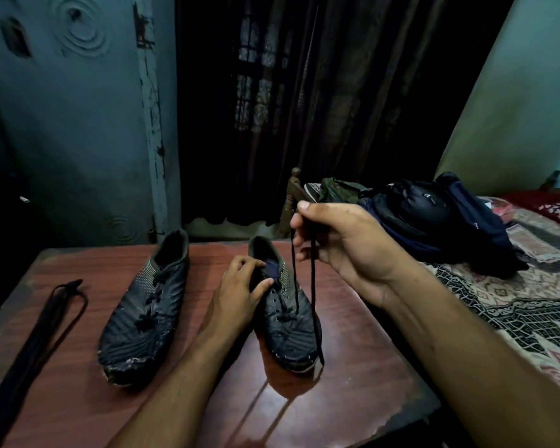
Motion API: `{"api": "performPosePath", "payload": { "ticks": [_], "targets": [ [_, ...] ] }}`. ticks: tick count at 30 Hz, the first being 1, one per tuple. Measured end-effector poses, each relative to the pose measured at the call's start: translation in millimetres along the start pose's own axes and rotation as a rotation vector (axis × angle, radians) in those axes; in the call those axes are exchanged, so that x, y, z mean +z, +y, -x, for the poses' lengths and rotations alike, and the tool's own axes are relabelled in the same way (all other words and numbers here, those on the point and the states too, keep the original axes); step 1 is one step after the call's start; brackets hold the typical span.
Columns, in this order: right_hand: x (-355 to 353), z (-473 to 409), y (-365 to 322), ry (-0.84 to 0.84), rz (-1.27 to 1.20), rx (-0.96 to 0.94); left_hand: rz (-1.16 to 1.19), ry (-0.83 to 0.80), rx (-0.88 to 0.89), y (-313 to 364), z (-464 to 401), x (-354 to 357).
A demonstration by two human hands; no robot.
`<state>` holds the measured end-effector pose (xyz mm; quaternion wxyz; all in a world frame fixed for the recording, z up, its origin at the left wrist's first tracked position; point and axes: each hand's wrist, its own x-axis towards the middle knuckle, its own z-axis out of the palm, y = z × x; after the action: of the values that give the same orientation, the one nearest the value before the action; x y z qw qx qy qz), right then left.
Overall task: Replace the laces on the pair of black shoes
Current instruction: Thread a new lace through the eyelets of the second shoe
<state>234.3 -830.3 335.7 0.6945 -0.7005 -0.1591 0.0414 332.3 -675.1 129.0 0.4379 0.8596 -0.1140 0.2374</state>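
Two worn black shoes stand on a reddish wooden table (353,350). The left shoe (143,315) is still laced. My left hand (240,286) presses down on the tongue and collar of the right shoe (285,324). My right hand (333,240) is raised above that shoe, pinching a black lace (312,286). Both strands hang from my fingers: one runs into the lower eyelets, the other dangles past the toe. A bundle of dark spare laces (36,337) lies at the table's left edge.
A bed with a patterned cover (498,302) adjoins the table on the right, carrying a dark backpack (434,218) and clothes. A wooden bedpost (293,202) stands behind my right hand. Dark curtains and a blue wall lie beyond the table.
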Motion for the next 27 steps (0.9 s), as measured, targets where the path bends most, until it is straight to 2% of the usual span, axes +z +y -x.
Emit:
{"api": "performPosePath", "payload": {
  "ticks": [3, 10, 15, 18, 20, 22, 24, 26, 27],
  "targets": [
    [7.2, -8.1, -5.3, 0.049, 0.080, -0.111, 0.017, 0.006, 0.019, 1.7, 0.9, 0.4],
    [25.5, -23.9, -7.9, -0.034, -0.026, -0.102, 0.096, 0.110, 0.089, 12.0, -3.8, -18.2],
    [29.0, -36.2, -18.1, -0.062, -0.094, -0.175, 0.170, 0.156, 0.131, 15.4, -5.0, -26.9],
    [31.0, -46.5, -24.0, -0.112, -0.030, -0.217, 0.207, 0.165, 0.153, 17.5, -6.0, -32.7],
    [32.5, -54.3, -23.9, -0.117, 0.095, -0.243, 0.241, 0.244, 0.118, 18.1, -9.1, -42.8],
    [31.8, -61.4, -21.9, -0.098, 0.320, -0.264, 0.342, 0.357, 0.042, 21.4, -10.3, -54.3],
    [27.7, -69.3, -17.7, -0.148, 0.777, -0.302, 0.513, 0.427, 0.000, 25.4, -10.2, -61.7],
    [20.4, -77.4, -8.8, -0.287, 1.238, -0.219, 0.672, 0.417, -0.011, 27.8, -11.4, -65.7],
    [16.3, -79.7, -3.9, -0.345, 1.371, -0.150, 0.728, 0.374, -0.001, 27.9, -12.5, -67.0]
  ]
}}
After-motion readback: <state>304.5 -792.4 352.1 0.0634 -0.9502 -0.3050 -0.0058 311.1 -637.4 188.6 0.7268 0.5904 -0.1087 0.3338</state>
